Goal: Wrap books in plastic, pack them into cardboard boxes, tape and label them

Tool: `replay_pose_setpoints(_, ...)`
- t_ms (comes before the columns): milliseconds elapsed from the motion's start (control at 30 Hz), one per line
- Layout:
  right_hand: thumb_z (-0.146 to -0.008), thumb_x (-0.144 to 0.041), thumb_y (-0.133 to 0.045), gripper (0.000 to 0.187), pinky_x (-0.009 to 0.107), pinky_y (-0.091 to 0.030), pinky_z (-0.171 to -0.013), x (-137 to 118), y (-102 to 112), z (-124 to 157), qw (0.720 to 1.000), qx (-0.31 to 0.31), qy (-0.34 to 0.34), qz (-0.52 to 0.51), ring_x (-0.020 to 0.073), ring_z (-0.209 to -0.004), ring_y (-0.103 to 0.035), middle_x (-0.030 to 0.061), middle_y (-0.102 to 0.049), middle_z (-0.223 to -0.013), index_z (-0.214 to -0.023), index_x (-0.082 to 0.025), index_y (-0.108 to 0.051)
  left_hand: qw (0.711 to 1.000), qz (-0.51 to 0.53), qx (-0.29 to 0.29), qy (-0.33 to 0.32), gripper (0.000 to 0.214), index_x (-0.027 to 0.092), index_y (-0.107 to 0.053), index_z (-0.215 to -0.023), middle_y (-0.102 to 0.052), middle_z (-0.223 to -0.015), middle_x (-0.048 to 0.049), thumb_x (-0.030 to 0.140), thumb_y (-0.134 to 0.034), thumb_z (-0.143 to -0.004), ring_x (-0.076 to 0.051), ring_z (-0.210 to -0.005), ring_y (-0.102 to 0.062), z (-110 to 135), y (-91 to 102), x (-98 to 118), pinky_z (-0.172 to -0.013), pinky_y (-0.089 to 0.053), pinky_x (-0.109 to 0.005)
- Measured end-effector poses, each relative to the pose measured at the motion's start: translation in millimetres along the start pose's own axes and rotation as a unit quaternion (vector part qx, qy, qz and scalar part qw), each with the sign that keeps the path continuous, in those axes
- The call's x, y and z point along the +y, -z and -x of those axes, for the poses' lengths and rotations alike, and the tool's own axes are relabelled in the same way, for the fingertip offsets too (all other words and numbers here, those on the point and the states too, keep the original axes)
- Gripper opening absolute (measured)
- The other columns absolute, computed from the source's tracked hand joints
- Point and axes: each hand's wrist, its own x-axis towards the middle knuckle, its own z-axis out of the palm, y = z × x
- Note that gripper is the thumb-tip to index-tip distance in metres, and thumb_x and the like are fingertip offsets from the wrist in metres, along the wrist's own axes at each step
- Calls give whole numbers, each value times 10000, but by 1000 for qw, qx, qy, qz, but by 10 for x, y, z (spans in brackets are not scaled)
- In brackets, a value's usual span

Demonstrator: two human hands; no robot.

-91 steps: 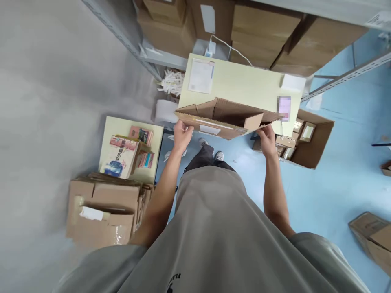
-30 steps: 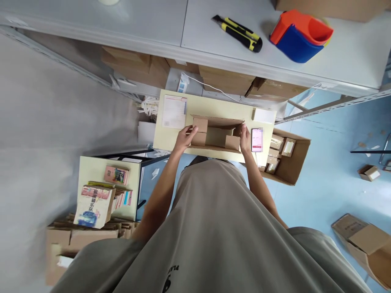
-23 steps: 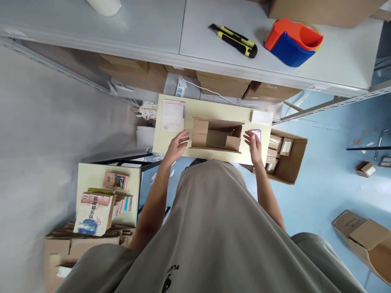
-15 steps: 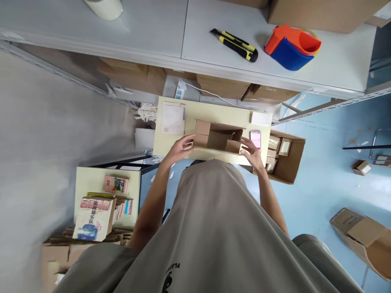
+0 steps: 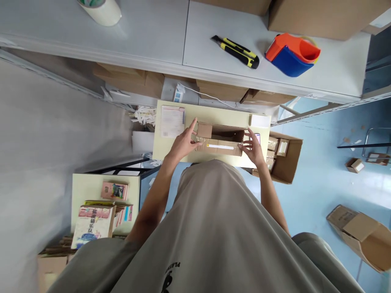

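Note:
A small open cardboard box (image 5: 220, 151) sits on the pale yellow table (image 5: 171, 151) before me. Its near long flap is folded in across part of the opening, with a white strip on it, and a short flap covers the left end. My left hand (image 5: 182, 143) grips the box's left end, thumb at the near flap and index finger stretched towards the far corner. At the right end, my right hand (image 5: 254, 150) has its thumb on the near flap and its fingers along the side. Partly behind my right hand lies a phone (image 5: 258, 137).
A printed sheet (image 5: 172, 121) and a white stack (image 5: 260, 121) lie on the table. The shelf above bears a utility knife (image 5: 236, 51), tape dispenser (image 5: 291, 55) and tape roll (image 5: 105, 12). A large carton (image 5: 291, 160) stands right; books (image 5: 93, 224) lie left.
The near long flap has come over the opening, showing its white strip. My left index finger has lifted towards the far corner, and my right hand now covers more of the phone.

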Motion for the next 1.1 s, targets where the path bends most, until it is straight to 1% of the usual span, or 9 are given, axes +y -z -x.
replay_pose_setpoints(67,-915,-833,-885,864,548,-784,-1014,-27,33,-2,1000,-3,3,8,309,-1142,-831,135,-693,-1613,-1622,-380,-682,1000,-20,-11,-12,946,370,-522,-1786,-804,-1412,-55,235,-933,-946,-188,-835,-804,-25,39,23,-950,-679,-357)
replay_pose_setpoints(133,-916,-822,-895,695,554,-781,-1034,-47,47,1,1000,-6,12,12,306,-1134,-837,119,-724,-1510,-1406,-340,-793,999,-28,-20,-22,627,332,-725,-1559,-790,-1382,-54,232,-905,-967,-204,-879,-821,-48,48,9,-978,-686,-374)
replay_pose_setpoints(167,-915,-821,-897,648,556,-779,-1045,-54,47,2,1000,-8,16,13,303,-1128,-840,114,-731,-1467,-1325,-325,-818,999,-28,-24,-27,496,311,-774,-1451,-781,-1364,-56,236,-894,-976,-214,-914,-829,-57,41,-8,-997,-689,-382)
replay_pose_setpoints(233,-916,-830,-892,618,558,-778,-1053,-63,40,-1,1000,-10,22,15,295,-1113,-843,109,-734,-1427,-1246,-311,-838,999,-22,-25,-36,384,289,-798,-1363,-759,-1330,-63,249,-879,-990,-232,-992,-834,-78,10,-55,-1038,-694,-398)
replay_pose_setpoints(433,-913,-850,-884,617,564,-790,-1013,-37,-3,-58,1000,-11,18,15,286,-1078,-846,110,-735,-1429,-1216,-312,-857,999,20,1,-37,342,257,-804,-1369,-724,-1275,-71,271,-821,-1027,-228,-1035,-824,-180,-127,-243,-1091,-703,-428)
replay_pose_setpoints(567,-921,-856,-860,620,565,-797,-967,0,-93,-96,1000,-9,15,17,295,-1082,-836,131,-748,-1448,-1204,-304,-876,999,40,11,7,270,235,-828,-1262,-745,-1253,-75,234,-808,-993,-208,-956,-819,-201,-285,-389,-1045,-716,-421)
replay_pose_setpoints(700,-963,-837,-810,604,554,-805,-921,4,-168,-78,1000,-3,9,26,308,-1104,-829,144,-757,-1484,-1242,-307,-884,995,74,57,42,186,216,-826,-1168,-771,-1249,-87,248,-773,-992,-192,-930,-805,-144,-462,-478,-1026,-712,-399)
replay_pose_setpoints(833,-988,-808,-784,583,543,-808,-921,41,-143,28,999,1,-3,46,319,-1140,-841,138,-775,-1497,-1283,-313,-875,991,92,85,43,138,236,-827,-1105,-794,-1233,-81,327,-769,-1019,-188,-931,-791,-91,-564,-447,-1016,-709,-388)
replay_pose_setpoints(1100,-995,-766,-759,572,550,-800,-927,365,31,304,996,35,-42,69,382,-1250,-866,178,-823,-1472,-1268,-270,-842,994,90,44,38,110,239,-852,-1103,-804,-1204,-81,268,-767,-1039,-214,-941,-804,-11,-800,-240,-1010,-691,-409)
